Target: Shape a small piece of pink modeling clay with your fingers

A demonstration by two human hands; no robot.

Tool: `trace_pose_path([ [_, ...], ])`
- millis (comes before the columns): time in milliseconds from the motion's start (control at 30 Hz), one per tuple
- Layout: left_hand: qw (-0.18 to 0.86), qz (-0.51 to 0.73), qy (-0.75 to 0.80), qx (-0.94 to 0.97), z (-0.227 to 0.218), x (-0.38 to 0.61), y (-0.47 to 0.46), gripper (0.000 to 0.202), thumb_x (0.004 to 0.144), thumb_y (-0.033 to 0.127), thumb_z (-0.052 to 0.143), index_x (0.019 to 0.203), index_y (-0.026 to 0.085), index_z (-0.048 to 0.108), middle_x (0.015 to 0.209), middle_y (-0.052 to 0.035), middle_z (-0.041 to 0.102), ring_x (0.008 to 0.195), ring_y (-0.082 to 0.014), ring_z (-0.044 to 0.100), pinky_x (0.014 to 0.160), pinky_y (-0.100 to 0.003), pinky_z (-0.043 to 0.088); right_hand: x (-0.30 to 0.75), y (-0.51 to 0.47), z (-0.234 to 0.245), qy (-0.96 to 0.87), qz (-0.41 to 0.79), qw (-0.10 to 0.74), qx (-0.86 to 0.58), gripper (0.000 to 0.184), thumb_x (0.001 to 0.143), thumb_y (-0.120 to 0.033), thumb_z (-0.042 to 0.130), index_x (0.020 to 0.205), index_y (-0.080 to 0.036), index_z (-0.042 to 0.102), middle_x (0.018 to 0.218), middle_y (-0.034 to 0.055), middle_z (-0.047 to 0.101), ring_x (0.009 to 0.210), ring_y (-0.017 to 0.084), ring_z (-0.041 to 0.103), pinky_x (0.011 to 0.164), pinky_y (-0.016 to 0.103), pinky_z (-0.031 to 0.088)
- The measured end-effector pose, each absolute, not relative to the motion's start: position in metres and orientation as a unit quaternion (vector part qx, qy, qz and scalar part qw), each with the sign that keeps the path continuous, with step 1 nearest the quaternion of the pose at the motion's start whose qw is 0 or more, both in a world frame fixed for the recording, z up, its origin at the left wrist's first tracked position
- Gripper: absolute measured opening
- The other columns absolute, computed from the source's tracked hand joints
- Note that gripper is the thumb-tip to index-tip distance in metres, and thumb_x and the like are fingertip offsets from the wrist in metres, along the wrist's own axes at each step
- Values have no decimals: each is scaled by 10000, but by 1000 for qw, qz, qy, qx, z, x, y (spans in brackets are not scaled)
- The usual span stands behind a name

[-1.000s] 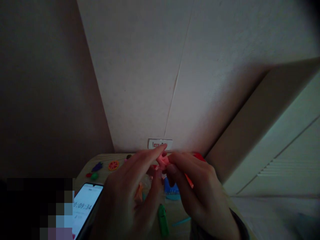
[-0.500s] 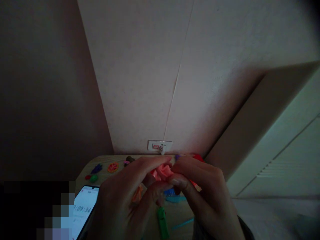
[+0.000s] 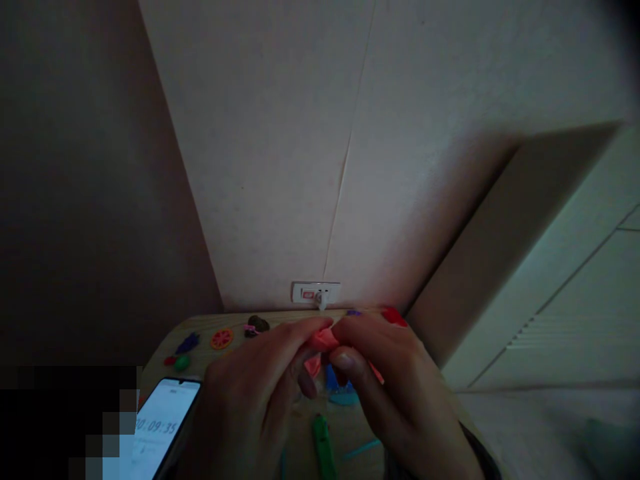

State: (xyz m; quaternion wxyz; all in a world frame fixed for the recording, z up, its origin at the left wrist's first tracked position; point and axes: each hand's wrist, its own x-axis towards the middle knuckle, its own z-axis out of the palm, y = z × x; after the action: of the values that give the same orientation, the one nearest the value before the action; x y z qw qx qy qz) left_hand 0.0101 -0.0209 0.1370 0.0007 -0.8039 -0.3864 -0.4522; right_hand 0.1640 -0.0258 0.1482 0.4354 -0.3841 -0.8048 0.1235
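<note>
A soft pink piece of modelling clay [image 3: 326, 340] is held up between my two hands over the table. My left hand [image 3: 250, 387] is closed around its left side, fingers curled behind it. From the right, the thumb and forefinger of my right hand [image 3: 395, 387] pinch the same clay. More pink clay shows just below, between the hands. Beneath them on the table lie a blue piece [image 3: 339, 380], a green tool-like item [image 3: 324, 447] and a thin light-blue stick [image 3: 363, 449]. My fingers hide part of the clay.
A phone [image 3: 163, 427] showing a running timer lies at the left of the wooden table [image 3: 205, 327]. Behind are an orange-and-red slice shape [image 3: 221, 339], a purple piece [image 3: 188, 343], a green ball [image 3: 181, 362], a brown lump [image 3: 258, 324] and red clay [image 3: 394, 316]. A wall socket [image 3: 316, 293] holds a plug.
My left thumb has moved down from the front of the pink clay, and my fingers have shifted on it. The view has turned slightly; an orange piece near my left hand is now hidden.
</note>
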Motion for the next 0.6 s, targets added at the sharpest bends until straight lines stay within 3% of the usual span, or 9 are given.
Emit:
trace_pose_path([
  [400, 12, -412, -364, -835, 134, 12, -16, 290, 873, 239, 432, 1150, 212, 513, 892, -34, 712, 654, -132, 675, 616, -199, 547, 162, -23, 147, -796, 120, 430, -408, 313, 902, -224, 428, 598, -168, 473, 557, -40, 474, 542, 78, 425, 535, 213, 285],
  [600, -14, -419, -354, -836, 139, 11, -20, 179, 887, 299, 406, 840, 237, 568, 745, 11, 695, 624, -134, 662, 511, -188, 502, 162, -25, 149, -798, 132, 437, -393, 385, 913, -296, 406, 552, -164, 435, 513, -43, 417, 510, 74, 401, 516, 209, 279],
])
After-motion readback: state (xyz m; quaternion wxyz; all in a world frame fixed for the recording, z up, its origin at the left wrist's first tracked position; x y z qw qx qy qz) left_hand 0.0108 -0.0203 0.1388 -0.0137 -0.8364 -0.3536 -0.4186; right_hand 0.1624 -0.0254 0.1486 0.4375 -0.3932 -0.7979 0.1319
